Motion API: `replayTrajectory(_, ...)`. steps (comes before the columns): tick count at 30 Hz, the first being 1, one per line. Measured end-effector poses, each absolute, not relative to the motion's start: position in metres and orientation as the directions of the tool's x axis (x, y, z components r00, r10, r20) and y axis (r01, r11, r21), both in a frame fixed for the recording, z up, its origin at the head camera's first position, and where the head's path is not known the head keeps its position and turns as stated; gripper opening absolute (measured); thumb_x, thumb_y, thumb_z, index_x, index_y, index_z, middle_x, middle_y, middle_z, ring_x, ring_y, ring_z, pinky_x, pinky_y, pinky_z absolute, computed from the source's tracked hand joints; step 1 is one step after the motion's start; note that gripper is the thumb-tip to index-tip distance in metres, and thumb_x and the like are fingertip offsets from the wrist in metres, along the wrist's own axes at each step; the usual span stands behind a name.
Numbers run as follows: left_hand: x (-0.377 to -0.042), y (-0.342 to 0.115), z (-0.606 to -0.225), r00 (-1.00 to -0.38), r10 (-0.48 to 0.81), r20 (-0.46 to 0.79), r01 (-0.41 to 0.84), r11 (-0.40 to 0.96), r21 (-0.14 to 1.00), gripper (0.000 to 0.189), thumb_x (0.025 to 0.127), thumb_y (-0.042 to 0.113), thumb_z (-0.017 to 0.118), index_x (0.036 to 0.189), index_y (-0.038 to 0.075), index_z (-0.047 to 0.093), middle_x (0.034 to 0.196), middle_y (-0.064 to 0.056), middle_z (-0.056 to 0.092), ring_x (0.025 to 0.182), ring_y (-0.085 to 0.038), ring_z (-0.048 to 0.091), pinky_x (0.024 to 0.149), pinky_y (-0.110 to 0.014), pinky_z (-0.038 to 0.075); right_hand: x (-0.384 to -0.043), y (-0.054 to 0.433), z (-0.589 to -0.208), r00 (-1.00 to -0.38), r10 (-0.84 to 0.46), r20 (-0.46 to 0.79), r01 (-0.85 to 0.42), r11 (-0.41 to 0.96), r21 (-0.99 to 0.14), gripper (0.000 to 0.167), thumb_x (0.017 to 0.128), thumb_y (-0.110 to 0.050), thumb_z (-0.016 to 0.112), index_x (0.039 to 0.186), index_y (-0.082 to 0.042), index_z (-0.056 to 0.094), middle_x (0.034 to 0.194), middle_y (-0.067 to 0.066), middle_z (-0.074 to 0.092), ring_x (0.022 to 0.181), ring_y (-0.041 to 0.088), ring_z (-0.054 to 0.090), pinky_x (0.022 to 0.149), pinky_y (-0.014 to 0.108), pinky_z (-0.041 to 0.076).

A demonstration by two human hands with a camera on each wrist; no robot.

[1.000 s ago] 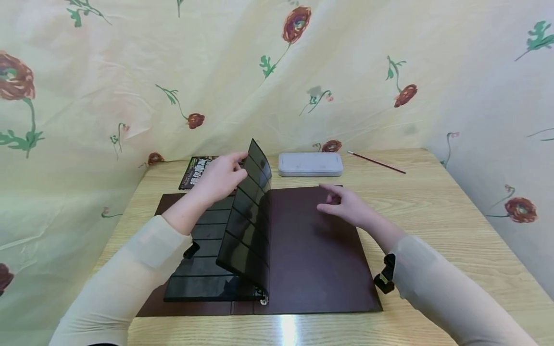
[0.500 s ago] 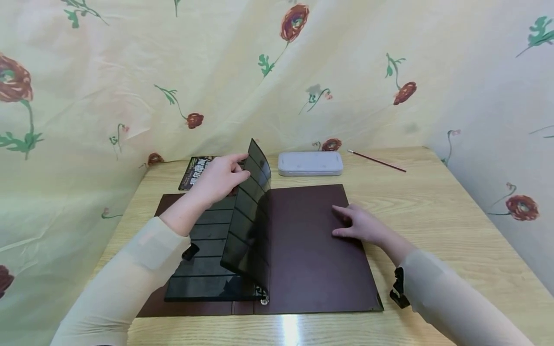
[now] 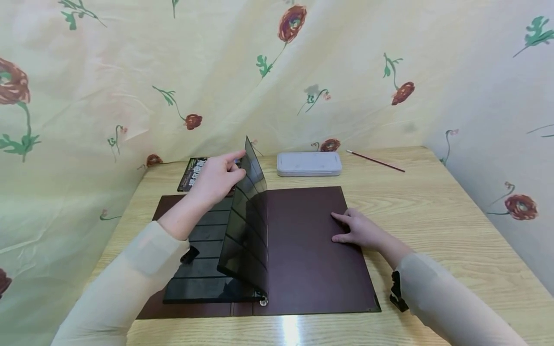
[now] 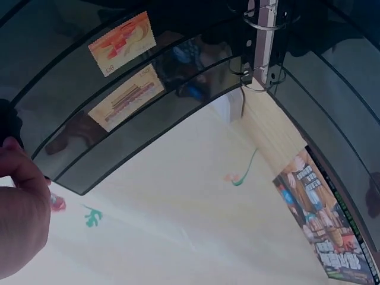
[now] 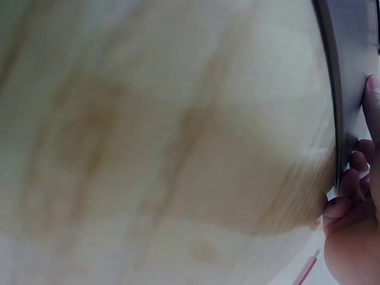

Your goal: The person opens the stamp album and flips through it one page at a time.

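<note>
A dark maroon ring-binder stamp album [image 3: 311,269] lies open on the table. My left hand [image 3: 216,178] pinches the outer top edge of a raised black album page [image 3: 244,230], which stands up and bows near the rings. In the left wrist view, two stamps [image 4: 126,98] sit in that page's clear strips, and the left thumb and fingers are at its corner. My right hand [image 3: 357,230] rests at the right edge of the bare maroon cover, index finger and thumb extended over it. In the right wrist view, the other fingers [image 5: 350,181] are bent at the cover's edge.
Behind the album lie a pale flat tin case [image 3: 309,164] and a dark red pencil [image 3: 376,161]. A printed booklet [image 4: 323,219] is at the back left, partly behind my left hand. A flowered cloth [image 3: 242,72] hangs behind the wooden table [image 3: 433,216].
My right hand has come down and toward the body, from over the cover's upper right to its right edge. The left hand keeps the page raised, nearly unmoved.
</note>
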State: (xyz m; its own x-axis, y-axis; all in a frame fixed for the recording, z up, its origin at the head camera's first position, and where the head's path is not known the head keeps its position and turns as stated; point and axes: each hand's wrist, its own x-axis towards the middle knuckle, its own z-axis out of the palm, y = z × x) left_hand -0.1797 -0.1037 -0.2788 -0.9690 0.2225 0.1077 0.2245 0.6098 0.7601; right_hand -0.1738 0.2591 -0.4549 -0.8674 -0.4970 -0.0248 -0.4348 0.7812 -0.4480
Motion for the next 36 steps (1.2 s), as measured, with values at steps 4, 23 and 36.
replayTrajectory(4,-0.177,-0.110,-0.276,-0.972,0.199,0.126,0.223,0.601,0.768,0.053,0.089,0.016,0.054,0.141,0.014,0.044,0.064,-0.002,0.051,0.044,-0.016,0.037,0.073,-0.033,0.040,-0.174,0.260,-0.455,-0.868,-0.496,-0.025,-0.434,0.782,-0.448,0.077,0.080,-0.039,0.072,0.135,0.006,0.045,0.097,0.008,0.044,0.079,0.018,0.039,0.069,0.032,0.034)
replayTrajectory(23,-0.180,-0.189,-0.288,-0.977,0.205,0.052,0.174,0.636,0.752,0.053,0.093,0.016,0.054,0.142,0.005,0.040,0.078,-0.005,0.056,0.044,-0.013,0.040,0.046,-0.028,0.037,-0.173,0.261,-0.454,-0.869,-0.491,-0.057,-0.411,0.783,-0.466,0.079,0.082,-0.044,0.069,0.138,0.005,0.042,0.094,0.007,0.044,0.076,0.017,0.037,0.066,0.031,0.032)
replayTrajectory(36,-0.175,-0.230,-0.311,-0.977,0.214,-0.019,0.135,0.681,0.720,0.057,0.096,0.016,0.053,0.145,-0.002,0.031,0.081,-0.008,0.058,0.051,-0.017,0.047,0.055,-0.030,0.043,-0.172,0.259,-0.454,-0.875,-0.481,-0.053,-0.405,0.788,-0.463,0.080,0.081,-0.045,0.069,0.138,0.004,0.042,0.095,0.007,0.045,0.077,0.017,0.038,0.066,0.031,0.032)
